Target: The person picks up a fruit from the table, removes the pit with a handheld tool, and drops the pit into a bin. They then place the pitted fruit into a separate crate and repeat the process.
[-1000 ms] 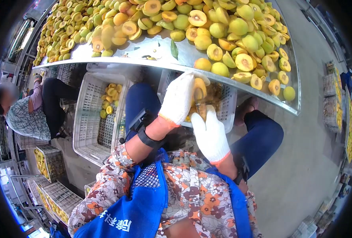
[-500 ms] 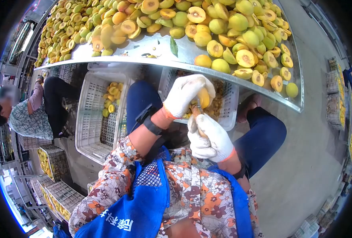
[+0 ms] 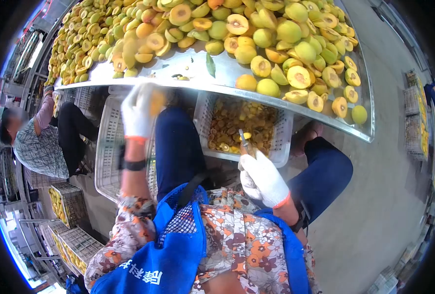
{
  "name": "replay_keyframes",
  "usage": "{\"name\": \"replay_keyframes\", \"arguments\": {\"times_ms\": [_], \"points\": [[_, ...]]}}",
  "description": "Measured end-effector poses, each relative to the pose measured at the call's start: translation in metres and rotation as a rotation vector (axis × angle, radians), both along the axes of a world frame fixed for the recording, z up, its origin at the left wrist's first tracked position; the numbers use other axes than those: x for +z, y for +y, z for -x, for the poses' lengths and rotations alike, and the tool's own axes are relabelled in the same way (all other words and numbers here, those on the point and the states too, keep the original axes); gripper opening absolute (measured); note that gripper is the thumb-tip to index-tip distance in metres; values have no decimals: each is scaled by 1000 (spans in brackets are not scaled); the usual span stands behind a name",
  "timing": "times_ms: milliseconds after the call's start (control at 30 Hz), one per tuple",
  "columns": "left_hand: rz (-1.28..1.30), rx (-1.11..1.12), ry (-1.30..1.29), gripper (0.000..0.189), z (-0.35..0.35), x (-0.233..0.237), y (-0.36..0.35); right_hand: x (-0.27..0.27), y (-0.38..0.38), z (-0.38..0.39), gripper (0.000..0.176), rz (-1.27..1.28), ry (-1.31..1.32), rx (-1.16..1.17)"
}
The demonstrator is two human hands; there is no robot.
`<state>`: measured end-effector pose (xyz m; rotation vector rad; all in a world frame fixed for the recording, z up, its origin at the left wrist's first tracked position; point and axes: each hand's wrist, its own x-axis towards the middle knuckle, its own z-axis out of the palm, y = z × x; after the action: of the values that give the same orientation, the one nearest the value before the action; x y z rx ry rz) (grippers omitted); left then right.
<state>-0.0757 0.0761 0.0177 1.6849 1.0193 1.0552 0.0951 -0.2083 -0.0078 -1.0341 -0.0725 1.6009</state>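
Over there, one head-worn camera peers forward and steeply down, close over the left hand (image 3: 138, 110) and right hand (image 3: 264, 179), its round, wide view taking in the table (image 3: 173, 63) beyond.

Along the top of the frame, the tray (image 3: 153, 70) is smooth, shiny metal, and the fruit (image 3: 290, 30) on it has smooth, softly glossy skin. Near the centre, the tool (image 3: 244, 140) pairs a bright metal end with a brown, wood-like handle, set against the matt, knitted cloth of the right glove (image 3: 264, 179); the crate (image 3: 283, 137) there is pale, perforated plastic. Lower down, the apron (image 3: 178, 257) is matt blue cloth with a mesh panel.
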Motion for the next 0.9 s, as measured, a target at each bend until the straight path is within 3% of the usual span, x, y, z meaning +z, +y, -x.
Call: {"name": "replay_keyframes", "arguments": {"times_ms": [67,133,200,267,333,367,467,500,533,600,800,867,900], "points": [[-649,98,994,25,30,24,20,-4,-4,-2,23,5,3,14],[-976,190,1113,29,30,24,28,-5,-3,2,22,53,-30,26],[-820,105,908,28,-6,22,21,3,2,3,22,33,-79,20],[-686,-153,687,32,-62,22,-2,11,5,4,16,79,-152,22],[-464,-332,718,46,-123,25,-24,15,3,1,18,56,-163,38],[-596,-365,529,52,-151,-15,-14,15,4,1,18,79,-185,42],[-480,-450,611,53,-217,-19,-19,2,0,1,27,94,-219,12],[-449,-467,764,52,-229,-16,-20,2,0,1,27,99,-228,11],[-416,-479,919,52,-233,-13,-21,2,-1,1,28,102,-235,13],[-435,-500,920,52,-233,-10,-17,-2,-1,-3,28,95,-244,8],[-498,-474,514,55,-198,-34,2,10,1,-3,23,66,-258,-34],[-251,-534,396,51,-180,-34,5,15,1,-3,22,49,-297,-47],[-196,-526,210,47,-164,-21,-8,17,0,-5,21,42,-393,-57]]}}
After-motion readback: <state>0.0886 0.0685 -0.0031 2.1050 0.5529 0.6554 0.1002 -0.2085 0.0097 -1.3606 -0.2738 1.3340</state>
